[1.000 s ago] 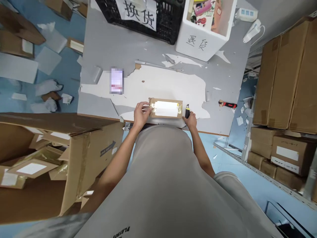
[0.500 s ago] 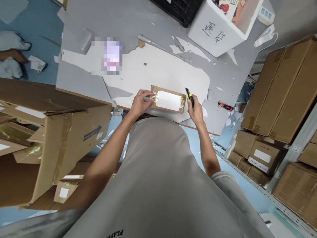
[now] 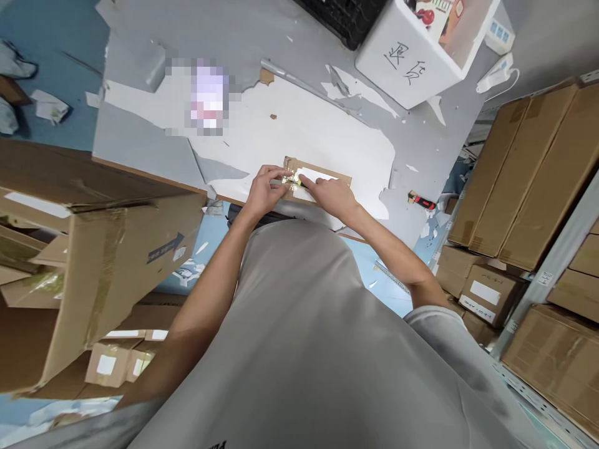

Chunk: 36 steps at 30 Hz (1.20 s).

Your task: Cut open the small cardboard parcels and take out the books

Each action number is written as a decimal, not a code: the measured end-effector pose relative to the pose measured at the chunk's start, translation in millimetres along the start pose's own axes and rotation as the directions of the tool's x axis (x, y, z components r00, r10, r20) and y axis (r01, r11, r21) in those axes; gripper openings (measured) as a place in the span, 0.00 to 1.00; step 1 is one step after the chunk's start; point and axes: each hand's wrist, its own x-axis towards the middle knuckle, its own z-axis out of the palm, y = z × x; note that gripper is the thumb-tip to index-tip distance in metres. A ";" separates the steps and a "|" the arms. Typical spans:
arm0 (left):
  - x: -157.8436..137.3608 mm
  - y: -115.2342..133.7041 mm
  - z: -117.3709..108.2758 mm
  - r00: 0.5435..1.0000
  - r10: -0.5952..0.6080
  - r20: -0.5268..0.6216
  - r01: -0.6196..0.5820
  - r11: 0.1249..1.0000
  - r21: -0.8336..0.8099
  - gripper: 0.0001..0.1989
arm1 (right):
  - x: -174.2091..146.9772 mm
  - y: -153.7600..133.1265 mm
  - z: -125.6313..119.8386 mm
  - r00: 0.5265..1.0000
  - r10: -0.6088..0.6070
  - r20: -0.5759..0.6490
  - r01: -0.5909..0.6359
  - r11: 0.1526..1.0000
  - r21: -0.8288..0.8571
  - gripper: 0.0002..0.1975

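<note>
A small cardboard box [image 3: 344,179] with a white label and shiny clear tape lies near the front edge of the worktable. My left hand [image 3: 266,192] grips its left end, thumb and fingers closed on it. My right hand [image 3: 334,198] reaches across the top of the box, closed around a utility knife [image 3: 301,183]. Only a bit of the knife's yellow and black front shows; the palm and fingers cover the rest. Its tip is at the taped left end, close to my left fingers. Whether the blade is in the tape I cannot tell.
A white foam bin [image 3: 407,59] and a black crate [image 3: 349,25] stand at the table's back. A red and black cutter [image 3: 421,201] lies to the right. A large open carton [image 3: 135,249] holds boxes at left. Shelves with cartons [image 3: 524,168] line the right.
My right hand has swung left with the utility knife, from beside the box's right end to its taped left end. My left hand keeps its hold.
</note>
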 end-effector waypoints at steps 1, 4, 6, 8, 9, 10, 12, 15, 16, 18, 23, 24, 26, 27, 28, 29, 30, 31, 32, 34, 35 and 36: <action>0.3 -0.1 0.2 1.000 -0.001 -0.006 0.001 1.000 -0.005 0.19 | 0.3 -0.6 -0.5 1.000 0.000 0.002 0.000 1.000 0.001 0.31; 0.8 0.1 -0.2 1.000 -0.007 -0.012 0.007 1.000 -0.013 0.18 | 0.1 -1.9 -3.5 1.000 -0.005 0.009 0.005 1.000 0.008 0.32; 0.9 0.7 -1.0 1.000 -0.012 -0.012 0.012 1.000 -0.011 0.18 | -0.7 -2.2 -6.3 1.000 -0.005 0.015 0.005 1.000 0.016 0.32; 0.8 1.5 -2.1 1.000 -0.017 -0.008 0.017 1.000 -0.007 0.18 | -1.9 -3.1 -9.2 1.000 0.002 0.019 -0.003 1.000 0.023 0.33; 0.8 2.1 -2.6 1.000 -0.020 -0.005 0.020 1.000 -0.005 0.18 | -2.5 -4.1 -10.5 1.000 0.007 0.020 -0.007 1.000 0.026 0.34; 0.8 2.7 -3.1 1.000 -0.022 -0.002 0.022 1.000 -0.002 0.18 | -3.0 -5.7 -11.7 1.000 0.011 0.018 -0.012 0.999 0.030 0.35; 0.9 4.0 -4.1 1.000 -0.026 0.002 0.026 1.000 0.010 0.19 | -2.8 -11.0 -13.7 1.000 0.019 0.010 -0.019 0.999 0.041 0.36; 0.9 6.3 -5.0 1.000 -0.031 0.005 0.030 0.999 0.032 0.19 | 0.5 -21.2 -16.0 1.000 0.030 -0.005 -0.029 0.997 0.066 0.36; 0.8 7.0 -5.2 0.999 -0.032 0.005 0.032 0.999 0.037 0.20 | 1.6 -23.6 -16.5 0.999 0.035 -0.006 -0.034 0.997 0.073 0.36; 0.3 8.5 -5.1 0.999 -0.036 0.002 0.036 0.998 0.045 0.21 | 0.9 -23.8 -16.7 0.999 0.043 0.001 -0.043 0.996 0.082 0.35; -1.5 10.5 -2.5 0.998 -0.048 -0.046 0.051 0.996 0.072 0.21 | -32.9 8.2 -4.1 0.978 0.186 0.092 -0.192 0.979 0.070 0.29; -1.6 10.7 -1.3 0.997 -0.052 -0.055 0.056 0.996 0.075 0.20 | -43.8 17.2 0.6 0.966 0.230 0.116 -0.238 0.969 0.065 0.29; -1.3 11.1 1.6 0.997 -0.061 -0.053 0.065 0.995 0.077 0.20 | -63.9 32.8 10.6 0.947 0.288 0.145 -0.298 0.953 0.056 0.29; -0.9 11.3 3.2 0.997 -0.063 -0.048 0.067 0.995 0.078 0.20 | -71.5 38.9 15.5 0.942 0.302 0.149 -0.313 0.948 0.055 0.30; -0.4 11.5 4.7 0.997 -0.064 -0.045 0.068 0.994 0.081 0.20 | -76.7 44.0 20.2 0.940 0.308 0.144 -0.319 0.946 0.056 0.31; 0.1 11.8 6.0 0.997 -0.064 -0.045 0.068 0.994 0.087 0.20 | -79.7 48.4 24.7 0.940 0.312 0.136 -0.322 0.945 0.059 0.31; 0.7 11.9 6.9 0.997 -0.063 -0.046 0.067 0.993 0.095 0.20 | -80.6 52.6 29.3 0.941 0.315 0.126 -0.324 0.944 0.063 0.30; 1.2 12.1 7.4 0.997 -0.060 -0.049 0.065 0.993 0.102 0.20 | -80.0 57.0 34.0 0.942 0.318 0.110 -0.326 0.943 0.068 0.30; 1.7 12.1 7.4 0.997 -0.058 -0.051 0.063 0.993 0.105 0.20 | -78.5 61.7 39.1 0.944 0.318 0.093 -0.325 0.943 0.076 0.28; 2.3 12.1 6.1 0.997 -0.054 -0.051 0.059 0.993 0.102 0.19 | -75.2 72.1 50.4 0.949 0.308 0.064 -0.313 0.945 0.097 0.26; 2.5 12.1 5.1 0.997 -0.053 -0.051 0.058 0.993 0.102 0.19 | -74.3 76.9 56.4 0.952 0.303 0.052 -0.307 0.946 0.108 0.25; 2.6 12.1 4.0 0.997 -0.053 -0.049 0.058 0.993 0.104 0.19 | -74.0 81.0 62.4 0.954 0.297 0.043 -0.300 0.946 0.121 0.24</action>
